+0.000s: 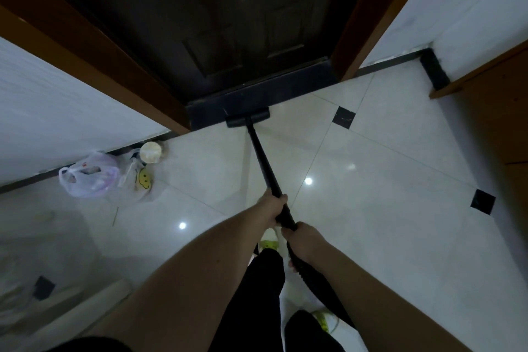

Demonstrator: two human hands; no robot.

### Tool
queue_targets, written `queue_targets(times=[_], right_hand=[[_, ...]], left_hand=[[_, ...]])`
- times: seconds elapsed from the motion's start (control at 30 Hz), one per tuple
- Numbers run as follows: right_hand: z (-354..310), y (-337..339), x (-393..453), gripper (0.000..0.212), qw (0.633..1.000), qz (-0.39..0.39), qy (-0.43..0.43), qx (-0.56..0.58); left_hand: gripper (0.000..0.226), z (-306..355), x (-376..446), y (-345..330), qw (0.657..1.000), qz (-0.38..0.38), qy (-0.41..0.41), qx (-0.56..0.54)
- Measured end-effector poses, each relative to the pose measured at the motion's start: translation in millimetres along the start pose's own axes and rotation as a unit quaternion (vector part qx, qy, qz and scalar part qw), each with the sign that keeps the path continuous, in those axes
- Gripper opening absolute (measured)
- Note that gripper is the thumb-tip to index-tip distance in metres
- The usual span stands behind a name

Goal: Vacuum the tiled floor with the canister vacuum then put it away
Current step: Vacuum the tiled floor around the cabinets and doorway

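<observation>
- Right hand (304, 240) grips the wand (264, 168) nearest the body.
- Left hand (271, 206) wraps it just ahead.
- Far beyond both, the floor head (248, 117) touches the door sill (285, 86).

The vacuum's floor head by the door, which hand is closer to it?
Left. The left hand grips the black wand higher up, nearer the floor head at the door threshold. The right hand grips behind it, farther from the head.
</observation>
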State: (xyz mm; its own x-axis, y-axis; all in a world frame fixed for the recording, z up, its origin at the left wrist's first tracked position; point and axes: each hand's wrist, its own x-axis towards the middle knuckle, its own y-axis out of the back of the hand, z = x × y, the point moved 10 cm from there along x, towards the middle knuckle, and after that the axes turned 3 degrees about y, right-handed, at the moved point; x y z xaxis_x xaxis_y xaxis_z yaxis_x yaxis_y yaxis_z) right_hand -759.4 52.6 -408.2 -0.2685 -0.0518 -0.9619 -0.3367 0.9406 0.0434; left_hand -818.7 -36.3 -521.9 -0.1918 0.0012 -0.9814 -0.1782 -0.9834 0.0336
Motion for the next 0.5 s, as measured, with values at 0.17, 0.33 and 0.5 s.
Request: queue_targets(times=[0.17,0.33,0.5], right_hand=[[22,9,-15,0.029,1.0,0.019,-0.003,0.02],[57,19,-38,0.021,0.999,0.037,0.001,0.026],[102,25,-68,0.019,0.998,0.018,-0.017,0.066]], left_hand=[[0.055,-13,-11,-27,0.999,-0.045,0.008,0.008],[0.052,-39,-27,-66,0.996,-0.073,0.016,0.04],[0.046,-75,-45,-99,0.994,-0.079,0.02,0.068]])
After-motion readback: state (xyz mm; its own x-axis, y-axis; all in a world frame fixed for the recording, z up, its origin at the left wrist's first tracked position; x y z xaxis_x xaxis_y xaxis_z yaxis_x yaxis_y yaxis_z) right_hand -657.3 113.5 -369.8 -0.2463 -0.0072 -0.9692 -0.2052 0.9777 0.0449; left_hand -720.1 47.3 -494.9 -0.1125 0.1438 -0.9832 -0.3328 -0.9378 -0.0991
